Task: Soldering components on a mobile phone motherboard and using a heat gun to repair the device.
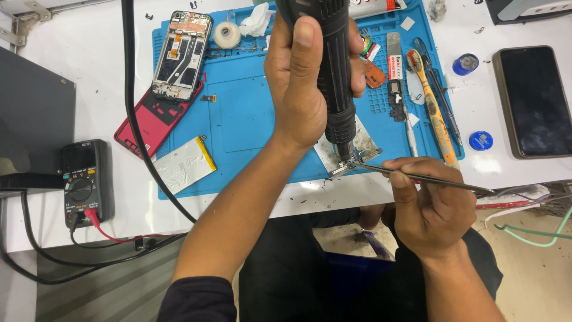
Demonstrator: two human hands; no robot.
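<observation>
My left hand grips a black hot-air tool handle, held upright with its nozzle pointing down at a small metal part near the front edge of the blue work mat. My right hand pinches thin metal tweezers, their tip touching that small part. The part lies on a silvery foil-like pad. The tool's black cable runs down across the table at the left.
An opened phone frame and a red back cover lie at the mat's left, with a flat battery below. A black multimeter sits far left. Brushes, small tools and blue pots lie right, beside a dark phone.
</observation>
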